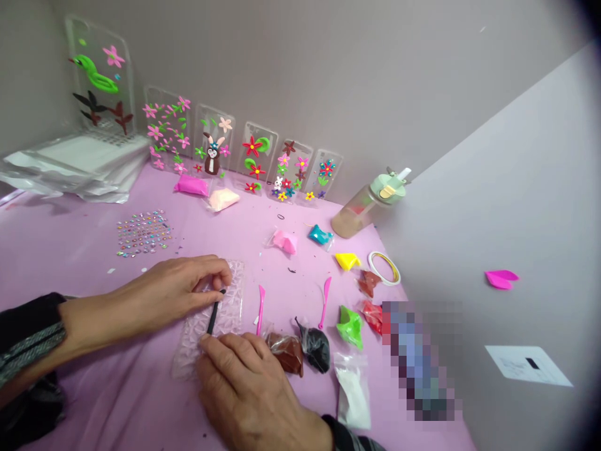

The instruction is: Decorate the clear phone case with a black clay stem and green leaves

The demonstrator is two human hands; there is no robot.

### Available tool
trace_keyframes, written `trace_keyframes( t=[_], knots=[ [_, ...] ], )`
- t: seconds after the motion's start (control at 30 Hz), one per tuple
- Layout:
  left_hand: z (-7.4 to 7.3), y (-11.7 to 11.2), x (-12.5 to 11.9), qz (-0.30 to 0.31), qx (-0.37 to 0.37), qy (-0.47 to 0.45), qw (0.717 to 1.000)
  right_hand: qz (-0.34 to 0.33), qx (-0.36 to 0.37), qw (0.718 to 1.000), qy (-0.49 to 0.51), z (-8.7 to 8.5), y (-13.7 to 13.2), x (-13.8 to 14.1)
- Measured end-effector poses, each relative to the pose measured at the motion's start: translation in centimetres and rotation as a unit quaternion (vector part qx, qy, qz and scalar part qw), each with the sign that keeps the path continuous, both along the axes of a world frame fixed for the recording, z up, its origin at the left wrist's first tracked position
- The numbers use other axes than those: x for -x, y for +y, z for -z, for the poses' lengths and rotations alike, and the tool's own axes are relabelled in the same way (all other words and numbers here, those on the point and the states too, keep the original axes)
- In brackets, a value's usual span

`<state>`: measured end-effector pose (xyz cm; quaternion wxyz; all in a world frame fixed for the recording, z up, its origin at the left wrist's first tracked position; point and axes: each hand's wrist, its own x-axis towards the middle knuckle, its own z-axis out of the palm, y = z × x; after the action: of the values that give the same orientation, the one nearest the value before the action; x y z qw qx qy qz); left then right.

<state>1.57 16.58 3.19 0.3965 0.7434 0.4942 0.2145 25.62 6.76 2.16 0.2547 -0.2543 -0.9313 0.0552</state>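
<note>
A thin black clay strip (pixel 213 317) runs along a clear, crackle-patterned phone case (pixel 185 357) lying on the table. My left hand (pixel 181 285) has its fingers curled, with thumb and forefinger closed at the strip's far end. At the near end, my right hand (pixel 246 385) is bent over the case's lower right part, its fingertips closed on the strip and its thumb hidden. Just beyond my right fingers lie a bag of brown clay (pixel 285 354) and a bag of black clay (pixel 316 349). A pink modelling tool (pixel 260 307) is beside the case.
Decorated clear cases (pixel 213 134) lean on the wall. Stacked clear packets (pixel 84 166) lie at left, near a gem sticker sheet (pixel 143 233). To the right are a second pink tool (pixel 325 304), green clay (pixel 350 326), white clay (pixel 353 398), a tape roll (pixel 384 268) and a bottle (pixel 359 210).
</note>
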Motion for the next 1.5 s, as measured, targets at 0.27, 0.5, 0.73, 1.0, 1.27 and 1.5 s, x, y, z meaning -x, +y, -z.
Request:
trace_keyframes(
  t=[0.27,0.5,0.73,1.0,1.27,1.5],
  knots=[
    [0.3,-0.2,0.2,0.012,0.008,0.011,1.000,-0.003,0.006,1.000,-0.015,0.2,-0.1,-0.1],
    [-0.1,0.1,-0.2,0.000,0.012,0.035,0.999,0.000,-0.021,1.000,-0.008,0.0,0.2,0.0],
    [-0.1,0.2,0.0,-0.015,0.011,0.015,1.000,0.003,-0.020,1.000,-0.011,0.1,0.2,0.1],
    [1.3,1.3,1.6,0.109,-0.099,-0.024,0.989,0.007,-0.024,1.000,-0.003,0.1,0.1,0.2],
    [2.1,1.6,1.7,0.133,-0.214,-0.026,0.967,0.001,-0.022,1.000,-0.003,0.2,0.2,0.1],
    [1.7,2.0,1.7,0.156,-0.243,-0.024,0.957,0.004,-0.018,1.000,-0.008,0.4,0.1,0.2]
  ],
)
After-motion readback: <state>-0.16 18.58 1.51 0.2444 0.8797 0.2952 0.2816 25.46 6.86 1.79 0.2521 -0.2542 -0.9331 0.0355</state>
